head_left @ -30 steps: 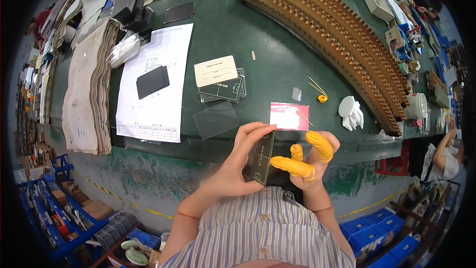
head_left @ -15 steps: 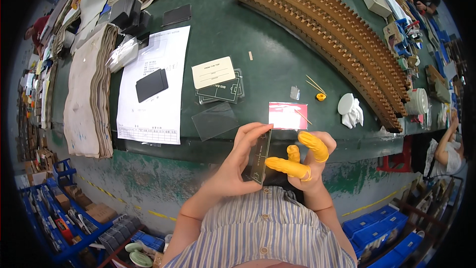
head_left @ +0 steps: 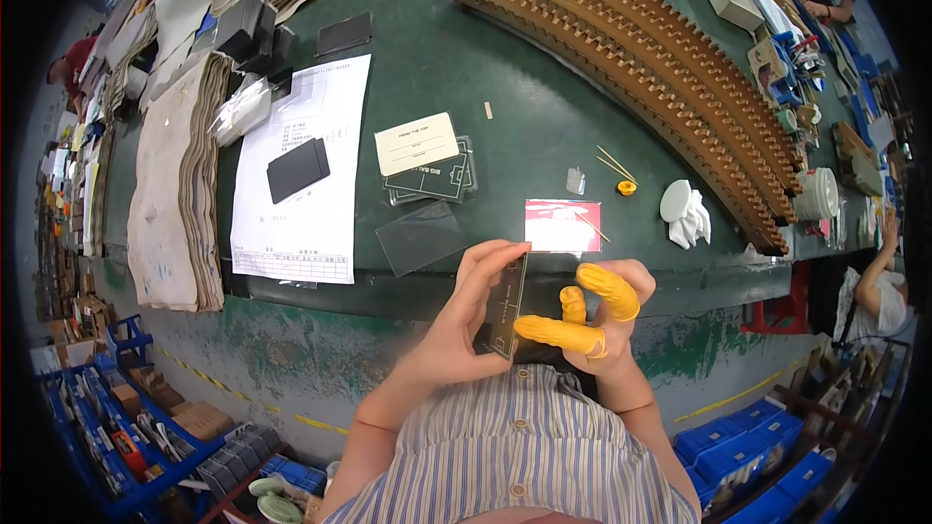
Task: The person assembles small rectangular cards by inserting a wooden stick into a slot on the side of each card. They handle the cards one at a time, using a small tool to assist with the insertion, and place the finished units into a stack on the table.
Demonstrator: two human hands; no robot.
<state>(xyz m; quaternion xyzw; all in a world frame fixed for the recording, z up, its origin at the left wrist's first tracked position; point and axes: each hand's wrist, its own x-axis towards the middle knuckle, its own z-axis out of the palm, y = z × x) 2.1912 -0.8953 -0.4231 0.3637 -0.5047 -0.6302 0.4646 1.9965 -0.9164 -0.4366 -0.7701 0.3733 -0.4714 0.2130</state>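
Observation:
My left hand (head_left: pixel 456 315) grips a dark green card (head_left: pixel 511 306) with pale printed lines by its opposite ends, tilted nearly on edge in front of my striped shirt. Yellow finger cots (head_left: pixel 561 334) cover several fingertips of my right hand (head_left: pixel 617 322). Its fingers are spread, and one covered tip touches or nearly touches the card's face. Just beyond lies a red and white card (head_left: pixel 555 218) with a thin stick (head_left: pixel 593 226) across it. To the left rest a clear sheet (head_left: pixel 420 238) and a cream card (head_left: pixel 417 143) on top of dark green printed cards (head_left: pixel 432 181).
Slotted wooden racks (head_left: pixel 621 68) curve across the far right. A white cloth (head_left: pixel 687 215), a loose yellow finger cot (head_left: pixel 626 188) and thin sticks (head_left: pixel 615 167) lie nearer. Black cards (head_left: pixel 298 171) sit on a printed sheet (head_left: pixel 291 238) at left, beside stacked brown sheets (head_left: pixel 180 194).
The held card has turned slightly in my left hand. My right hand has shifted a little to the left along with its covered fingers.

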